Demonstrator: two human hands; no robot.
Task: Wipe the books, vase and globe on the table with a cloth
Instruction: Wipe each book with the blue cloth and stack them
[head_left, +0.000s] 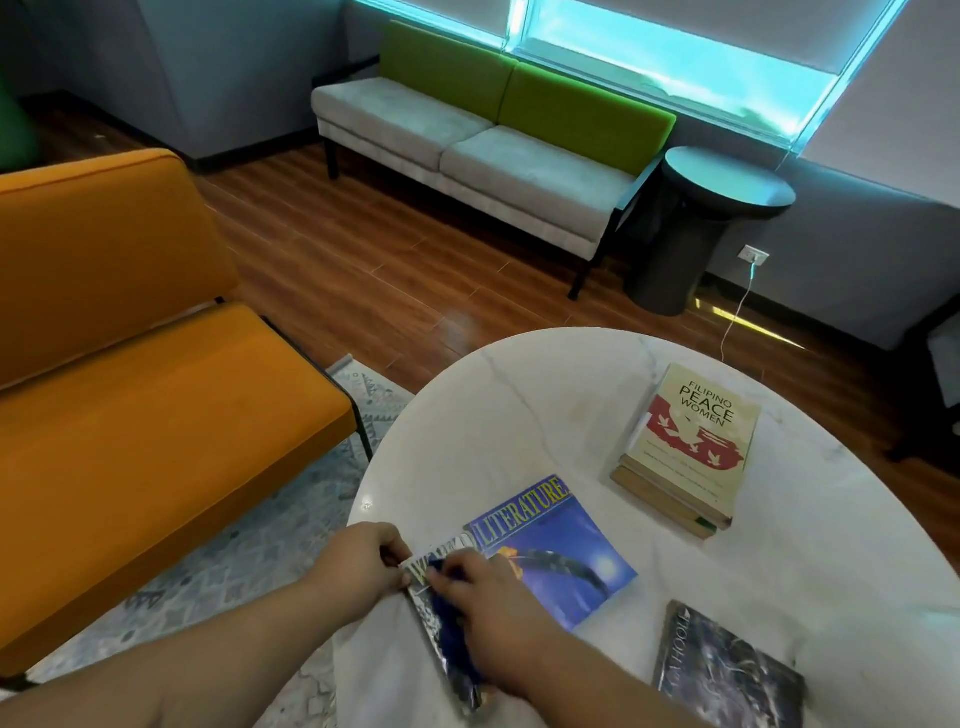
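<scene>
A round marble table (519, 395) in a lounge carries 3 loose books and 1 stack (691, 457). At its near left edge the left hand (358, 564) pinches the top corner of a book (415, 571). The right hand (488, 613), fingers (460, 571) curled, presses a blue cloth (449, 631) onto the cover. Best to keep that corner pinned and wipe long strokes, edges included. No vase or globe shows.

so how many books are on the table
4 with covers showing: the glossy book under the blue cloth, the blue Literature book beside it, the dark book near right, the cream book topping a stack hiding others.
</scene>
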